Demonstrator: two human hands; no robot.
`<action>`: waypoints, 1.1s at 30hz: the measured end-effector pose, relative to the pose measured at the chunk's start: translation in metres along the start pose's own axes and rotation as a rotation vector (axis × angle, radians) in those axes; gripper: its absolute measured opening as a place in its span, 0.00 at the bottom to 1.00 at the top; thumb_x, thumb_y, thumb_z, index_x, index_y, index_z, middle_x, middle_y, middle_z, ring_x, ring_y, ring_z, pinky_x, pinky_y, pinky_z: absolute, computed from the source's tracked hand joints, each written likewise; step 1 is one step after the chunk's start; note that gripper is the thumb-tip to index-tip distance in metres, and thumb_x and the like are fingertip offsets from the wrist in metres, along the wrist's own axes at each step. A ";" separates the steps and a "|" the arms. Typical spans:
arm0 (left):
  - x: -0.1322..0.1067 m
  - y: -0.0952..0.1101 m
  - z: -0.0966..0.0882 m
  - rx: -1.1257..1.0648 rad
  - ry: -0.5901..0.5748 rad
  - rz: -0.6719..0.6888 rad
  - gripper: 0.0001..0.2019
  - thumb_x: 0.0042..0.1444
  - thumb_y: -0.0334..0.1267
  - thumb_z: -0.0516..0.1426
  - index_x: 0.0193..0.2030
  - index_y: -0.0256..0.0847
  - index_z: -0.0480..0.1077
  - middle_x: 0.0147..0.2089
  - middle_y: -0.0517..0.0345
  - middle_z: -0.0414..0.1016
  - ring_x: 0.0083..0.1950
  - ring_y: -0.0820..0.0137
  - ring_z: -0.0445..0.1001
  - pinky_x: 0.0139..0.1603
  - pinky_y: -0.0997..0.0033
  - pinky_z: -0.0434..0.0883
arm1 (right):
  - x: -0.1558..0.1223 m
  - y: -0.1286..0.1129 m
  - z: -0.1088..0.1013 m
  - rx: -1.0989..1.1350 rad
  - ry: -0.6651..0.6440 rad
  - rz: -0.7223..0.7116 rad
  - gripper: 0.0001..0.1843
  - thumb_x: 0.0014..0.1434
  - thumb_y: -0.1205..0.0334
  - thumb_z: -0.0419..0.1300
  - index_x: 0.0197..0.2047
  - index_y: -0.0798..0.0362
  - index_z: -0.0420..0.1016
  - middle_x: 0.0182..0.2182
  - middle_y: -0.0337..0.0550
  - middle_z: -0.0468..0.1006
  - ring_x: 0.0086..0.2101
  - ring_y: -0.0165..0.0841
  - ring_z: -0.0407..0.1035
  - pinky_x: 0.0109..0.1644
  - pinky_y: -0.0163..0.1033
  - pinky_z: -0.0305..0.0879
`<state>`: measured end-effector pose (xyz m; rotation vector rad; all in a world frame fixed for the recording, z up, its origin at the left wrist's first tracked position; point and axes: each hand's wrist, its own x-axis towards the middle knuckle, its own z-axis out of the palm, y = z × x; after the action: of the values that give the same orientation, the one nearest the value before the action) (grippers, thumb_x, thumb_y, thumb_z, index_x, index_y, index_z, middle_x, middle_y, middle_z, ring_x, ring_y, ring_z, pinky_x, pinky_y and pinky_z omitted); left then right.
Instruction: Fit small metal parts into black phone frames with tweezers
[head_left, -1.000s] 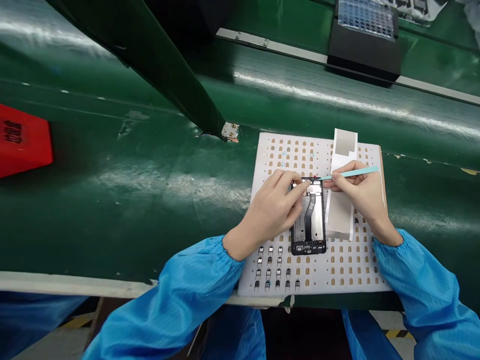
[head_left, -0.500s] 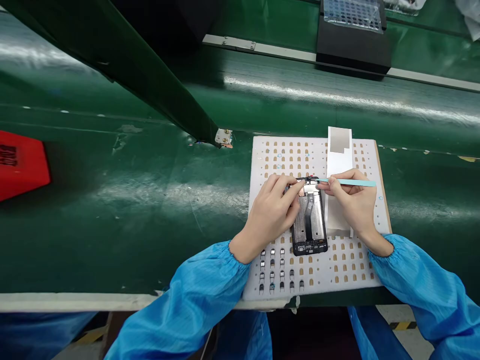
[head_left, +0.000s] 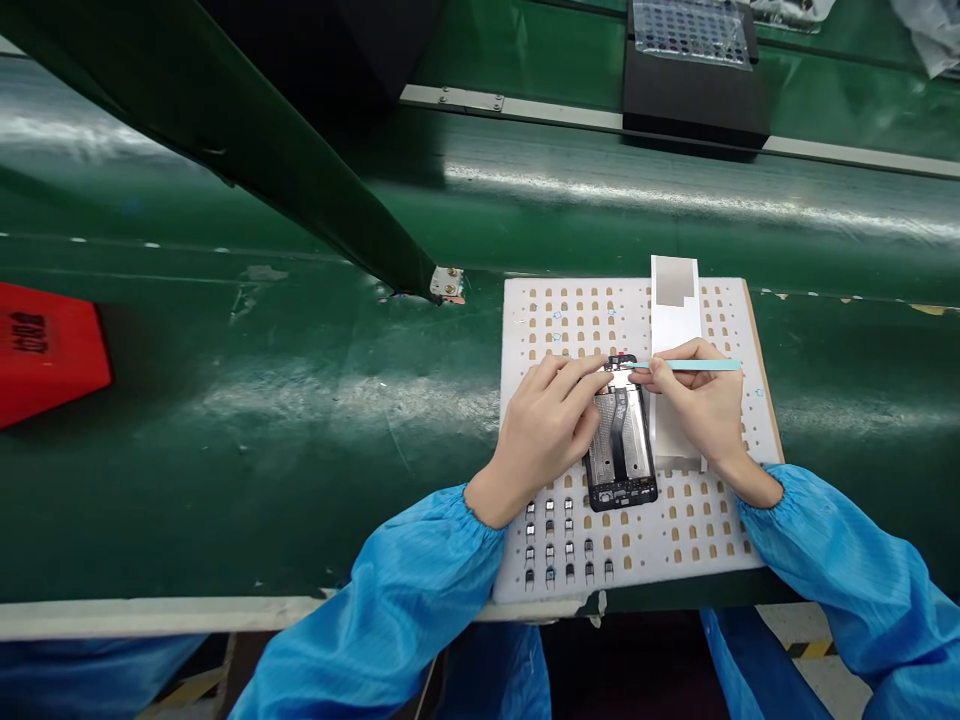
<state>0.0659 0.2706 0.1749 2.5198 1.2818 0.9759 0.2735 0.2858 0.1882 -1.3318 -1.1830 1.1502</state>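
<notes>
Two blue sleeves [head_left: 405, 620] reach over a white foam tray [head_left: 675, 540] at the near edge of a green desk [head_left: 300, 400]. At the tray's 7 o'clock corner sit about sixteen small dark parts [head_left: 559, 560], too small to count surely. At centre lies the one phone frame [head_left: 621, 450], open side up. The left hand [head_left: 544, 425] has its grip closed on the frame's left edge, bracing it. The right hand [head_left: 697, 405] has its grip pinched on one teal stick [head_left: 705, 365], tip at the frame's 12 o'clock end. The step looks like seating a part there, which calls for a steady frame and light pressure. One white strip [head_left: 675, 290] lies at 1 o'clock. Beyond are one red bin [head_left: 45, 350] at 9 o'clock and one black box [head_left: 694, 90] at 12.
</notes>
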 end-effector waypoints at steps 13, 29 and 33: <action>-0.001 0.001 0.001 0.047 -0.030 -0.002 0.18 0.66 0.22 0.54 0.59 0.38 0.73 0.65 0.49 0.81 0.54 0.56 0.75 0.50 0.53 0.77 | -0.001 0.001 -0.001 0.029 0.003 -0.019 0.18 0.64 0.46 0.75 0.39 0.49 0.76 0.36 0.44 0.85 0.39 0.44 0.85 0.44 0.44 0.86; 0.008 0.002 -0.013 0.192 -0.210 0.094 0.23 0.68 0.26 0.49 0.68 0.34 0.67 0.64 0.44 0.80 0.52 0.54 0.76 0.44 0.55 0.73 | -0.004 -0.021 -0.030 -0.042 0.056 -0.093 0.20 0.64 0.43 0.77 0.40 0.49 0.79 0.37 0.45 0.85 0.39 0.46 0.85 0.45 0.47 0.89; 0.015 0.005 -0.018 0.081 -0.223 0.011 0.20 0.71 0.27 0.48 0.66 0.37 0.68 0.51 0.48 0.84 0.48 0.57 0.75 0.43 0.57 0.71 | -0.007 -0.022 -0.063 -0.090 0.080 -0.105 0.18 0.66 0.45 0.77 0.40 0.49 0.80 0.36 0.46 0.86 0.39 0.48 0.85 0.41 0.48 0.89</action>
<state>0.0648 0.2767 0.1982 2.6093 1.2654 0.6342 0.3341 0.2755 0.2150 -1.3545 -1.2436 0.9703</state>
